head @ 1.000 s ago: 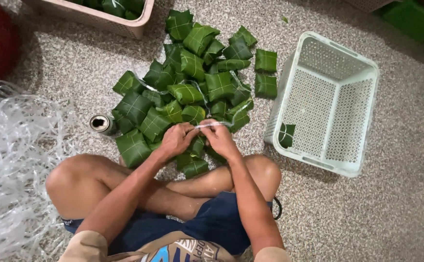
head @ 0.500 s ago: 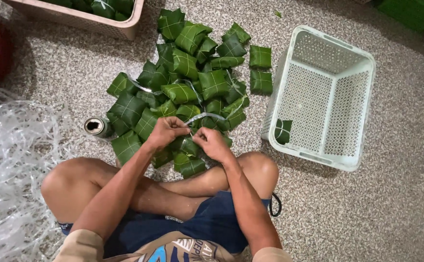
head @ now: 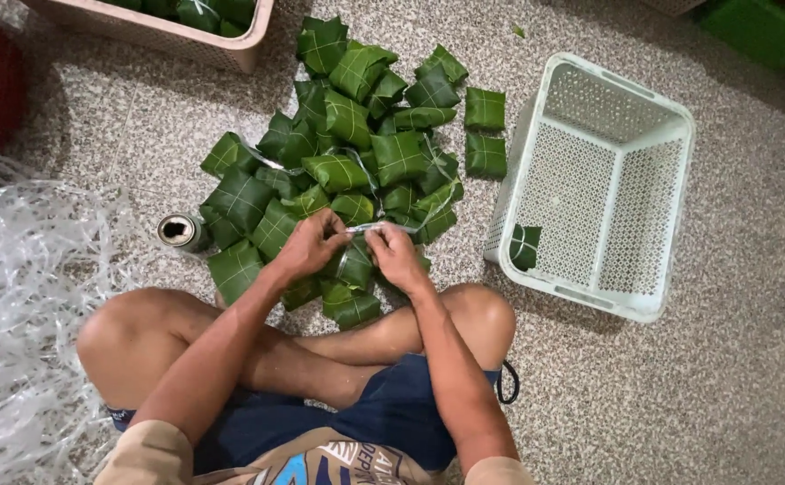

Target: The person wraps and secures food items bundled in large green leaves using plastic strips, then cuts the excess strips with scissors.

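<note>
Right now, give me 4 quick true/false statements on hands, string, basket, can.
1. Both hands, left hand and right hand, pull a pale string taut between them. True.
2. The white basket is full of leaf-wrapped parcels. False: only one parcel lies in it.
3. An open metal can stands on the floor to the left of the parcel pile. True.
4. The person stands at a table. False: they sit cross-legged on the floor.
</note>
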